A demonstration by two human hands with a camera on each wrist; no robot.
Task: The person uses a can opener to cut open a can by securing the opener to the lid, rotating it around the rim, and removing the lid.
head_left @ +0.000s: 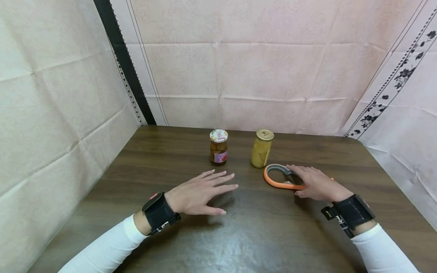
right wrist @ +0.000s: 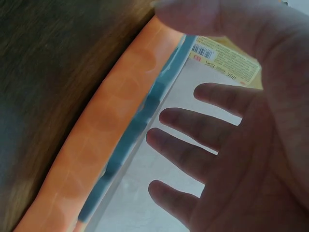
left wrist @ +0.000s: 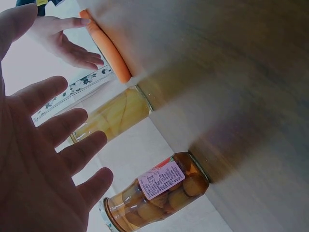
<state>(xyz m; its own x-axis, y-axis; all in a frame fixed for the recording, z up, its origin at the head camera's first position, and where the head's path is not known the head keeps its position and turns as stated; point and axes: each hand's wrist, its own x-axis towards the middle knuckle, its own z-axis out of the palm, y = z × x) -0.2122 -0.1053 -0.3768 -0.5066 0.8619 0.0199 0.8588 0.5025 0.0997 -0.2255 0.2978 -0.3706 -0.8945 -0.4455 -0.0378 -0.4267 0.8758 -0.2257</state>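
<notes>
My left hand (head_left: 196, 193) is spread with straight fingers over the table, holding nothing. Just beyond its fingertips stands a short jar (head_left: 218, 151) of brown round pieces, with a patterned lid and a pinkish label. To its right is a taller jar (head_left: 261, 149) of yellow pieces under a gold lid. An orange jar opener (head_left: 281, 185) with a grey-lined loop lies at the right, in front of the yellow jar. My right hand (head_left: 315, 184) is over its right part, fingers extended. In the right wrist view the thumb is at the opener's orange edge (right wrist: 106, 106); contact is unclear.
The brown wooden table (head_left: 170, 151) ends at pale cloth hangings (head_left: 256, 76) behind and at both sides. Both jars stand near its back edge. Black bands with devices are strapped round both wrists.
</notes>
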